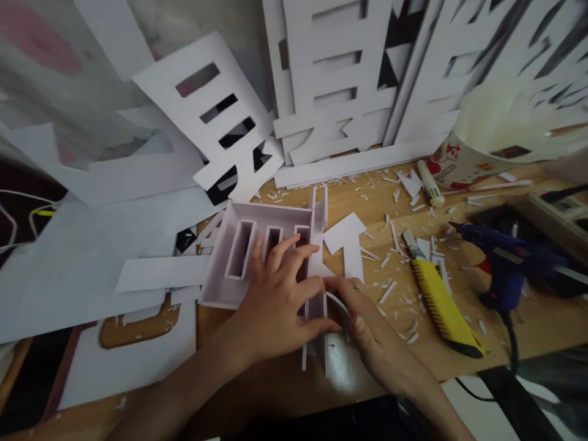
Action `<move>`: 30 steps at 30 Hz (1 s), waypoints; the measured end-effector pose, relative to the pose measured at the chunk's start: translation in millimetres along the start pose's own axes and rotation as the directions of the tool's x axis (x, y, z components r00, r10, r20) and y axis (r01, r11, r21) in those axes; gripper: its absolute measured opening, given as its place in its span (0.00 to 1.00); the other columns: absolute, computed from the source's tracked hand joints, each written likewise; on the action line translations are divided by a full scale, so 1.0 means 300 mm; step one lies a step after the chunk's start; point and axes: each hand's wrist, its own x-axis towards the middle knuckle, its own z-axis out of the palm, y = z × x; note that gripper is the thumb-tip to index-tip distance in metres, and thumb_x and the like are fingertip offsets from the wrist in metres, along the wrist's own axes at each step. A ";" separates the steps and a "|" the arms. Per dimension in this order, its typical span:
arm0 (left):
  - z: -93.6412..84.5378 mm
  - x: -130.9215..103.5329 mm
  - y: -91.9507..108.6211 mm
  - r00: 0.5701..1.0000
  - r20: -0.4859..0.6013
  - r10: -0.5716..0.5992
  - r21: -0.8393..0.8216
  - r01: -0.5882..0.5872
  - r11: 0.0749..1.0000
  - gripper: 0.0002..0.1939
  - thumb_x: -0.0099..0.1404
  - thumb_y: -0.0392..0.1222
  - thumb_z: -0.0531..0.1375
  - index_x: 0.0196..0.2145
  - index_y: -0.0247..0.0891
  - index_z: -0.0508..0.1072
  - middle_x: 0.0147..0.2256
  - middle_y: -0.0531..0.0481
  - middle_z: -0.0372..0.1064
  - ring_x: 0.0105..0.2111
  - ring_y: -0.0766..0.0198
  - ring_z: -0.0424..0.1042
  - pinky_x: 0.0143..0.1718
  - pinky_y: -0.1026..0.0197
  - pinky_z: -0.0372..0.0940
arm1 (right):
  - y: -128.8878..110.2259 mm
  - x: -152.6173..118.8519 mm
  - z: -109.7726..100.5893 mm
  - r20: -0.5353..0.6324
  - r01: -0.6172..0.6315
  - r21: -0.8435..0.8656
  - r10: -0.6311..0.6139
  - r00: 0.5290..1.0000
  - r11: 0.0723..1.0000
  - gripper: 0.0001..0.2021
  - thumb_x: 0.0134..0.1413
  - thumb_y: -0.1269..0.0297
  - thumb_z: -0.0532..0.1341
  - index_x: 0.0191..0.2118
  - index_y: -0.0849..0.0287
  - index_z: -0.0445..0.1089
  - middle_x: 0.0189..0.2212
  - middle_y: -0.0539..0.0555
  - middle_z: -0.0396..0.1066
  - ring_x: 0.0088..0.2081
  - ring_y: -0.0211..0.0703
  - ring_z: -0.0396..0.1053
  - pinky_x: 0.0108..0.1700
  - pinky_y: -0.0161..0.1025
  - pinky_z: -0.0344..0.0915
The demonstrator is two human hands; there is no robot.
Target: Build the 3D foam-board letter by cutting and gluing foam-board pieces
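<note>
White tray [269, 212]: likely light, stiff, crushable; grip nine-o'clock wall [215, 260]. Left hand [281, 294] spread loosely atop; right hand [366, 329] half-curled at curved strip [338, 300], hold unclear.

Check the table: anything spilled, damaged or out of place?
Yes: white scraps lie strewn around the yellow knife, like uncleared cutting waste. The box under the left hand shows no plain damage where visible.

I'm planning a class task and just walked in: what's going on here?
A person is handling a white, slotted piece. The left hand spreads over it, and the right hand is at a thin curved strip by its right side. Whether the strip is fixed isn't clear. A yellow knife and blue glue gun are off to the right.
</note>
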 end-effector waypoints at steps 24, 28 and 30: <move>0.006 -0.003 -0.025 0.997 -0.028 0.068 -0.084 -0.070 0.994 0.22 0.60 0.60 0.63 0.44 0.42 0.77 0.61 0.37 0.61 0.66 0.41 0.48 0.62 0.24 0.26 | 0.057 0.018 0.039 -0.128 -0.028 -0.017 0.025 0.991 0.999 0.37 0.59 0.31 0.37 0.56 0.50 0.66 0.49 0.57 0.70 0.48 0.53 0.69 0.48 0.48 0.66; 0.010 -0.005 -0.027 0.997 -0.033 0.073 -0.073 -0.076 0.994 0.22 0.59 0.60 0.64 0.46 0.45 0.77 0.61 0.38 0.61 0.66 0.42 0.49 0.63 0.25 0.26 | 0.086 0.007 0.050 -0.118 -0.046 0.184 0.068 0.991 0.982 0.39 0.57 0.29 0.35 0.55 0.50 0.65 0.49 0.56 0.71 0.49 0.53 0.70 0.52 0.48 0.65; 0.011 -0.006 -0.027 0.996 -0.035 0.077 -0.063 -0.079 0.995 0.22 0.59 0.60 0.64 0.46 0.45 0.77 0.60 0.39 0.61 0.65 0.43 0.49 0.63 0.25 0.25 | 0.097 0.006 0.054 -0.141 -0.021 0.217 0.052 0.989 0.976 0.39 0.57 0.29 0.35 0.53 0.49 0.66 0.49 0.54 0.72 0.53 0.53 0.68 0.54 0.48 0.64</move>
